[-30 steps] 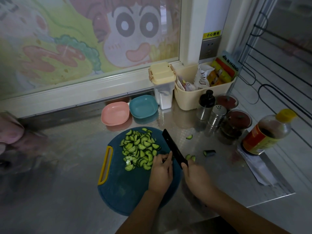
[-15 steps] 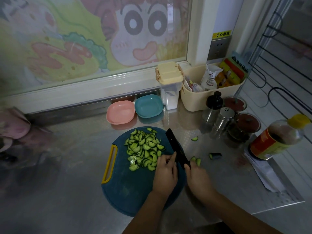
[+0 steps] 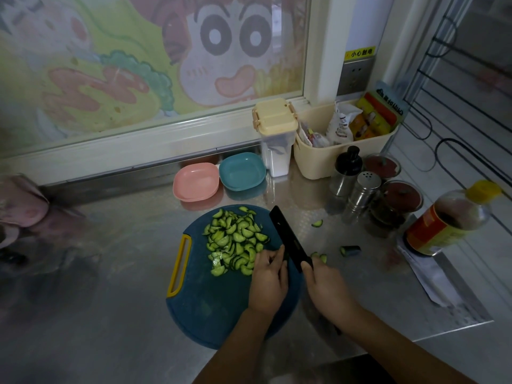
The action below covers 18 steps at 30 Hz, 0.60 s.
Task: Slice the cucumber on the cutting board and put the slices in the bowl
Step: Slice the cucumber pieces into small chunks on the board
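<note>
A pile of half-moon cucumber slices [image 3: 235, 239] lies on the round blue cutting board [image 3: 210, 309] with a yellow handle. My right hand [image 3: 327, 286] grips the handle of a black knife [image 3: 288, 239], whose blade points away over the board's right edge. My left hand [image 3: 270, 278] rests on the board next to the blade, fingers curled at the edge of the pile; whether it holds a piece is hidden. A pink bowl [image 3: 196, 185] and a teal bowl [image 3: 242, 171] stand behind the board, both without slices.
Stray slices [image 3: 317, 223] and a dark cucumber end [image 3: 350, 250] lie on the steel counter right of the board. Shakers [image 3: 360, 198], lidded jars [image 3: 396, 206], a sauce bottle [image 3: 443, 220], a cream basket [image 3: 343, 151] and a lidded container [image 3: 275, 139] crowd the back right.
Both hands and the knife have stayed in about the same pose by the pile. The view has shifted slightly.
</note>
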Tool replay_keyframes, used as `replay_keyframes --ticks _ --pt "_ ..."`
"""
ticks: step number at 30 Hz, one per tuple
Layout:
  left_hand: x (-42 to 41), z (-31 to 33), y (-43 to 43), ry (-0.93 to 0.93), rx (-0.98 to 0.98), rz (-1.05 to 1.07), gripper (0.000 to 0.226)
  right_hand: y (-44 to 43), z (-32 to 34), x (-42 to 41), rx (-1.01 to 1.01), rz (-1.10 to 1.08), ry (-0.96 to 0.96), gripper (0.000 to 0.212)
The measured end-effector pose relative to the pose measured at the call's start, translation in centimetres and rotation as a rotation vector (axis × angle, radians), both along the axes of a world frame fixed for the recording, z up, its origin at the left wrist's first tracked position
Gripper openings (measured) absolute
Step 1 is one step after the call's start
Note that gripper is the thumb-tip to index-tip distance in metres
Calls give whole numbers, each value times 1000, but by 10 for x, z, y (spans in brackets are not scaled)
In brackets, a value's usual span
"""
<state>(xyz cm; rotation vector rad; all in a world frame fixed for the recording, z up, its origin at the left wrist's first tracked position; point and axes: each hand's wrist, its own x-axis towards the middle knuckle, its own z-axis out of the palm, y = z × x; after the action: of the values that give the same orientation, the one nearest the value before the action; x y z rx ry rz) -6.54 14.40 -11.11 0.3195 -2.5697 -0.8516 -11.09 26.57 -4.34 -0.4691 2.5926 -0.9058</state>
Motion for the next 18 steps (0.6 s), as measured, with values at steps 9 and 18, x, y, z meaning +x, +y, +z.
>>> replay_keyframes --ticks 9,18 --pt "0 0 0 12 -11 15 37 -1 5 6 69 32 21 34" --pt "-1 -4 -2 25 -5 -2 34 -8 -4 7 127 52 22 36"
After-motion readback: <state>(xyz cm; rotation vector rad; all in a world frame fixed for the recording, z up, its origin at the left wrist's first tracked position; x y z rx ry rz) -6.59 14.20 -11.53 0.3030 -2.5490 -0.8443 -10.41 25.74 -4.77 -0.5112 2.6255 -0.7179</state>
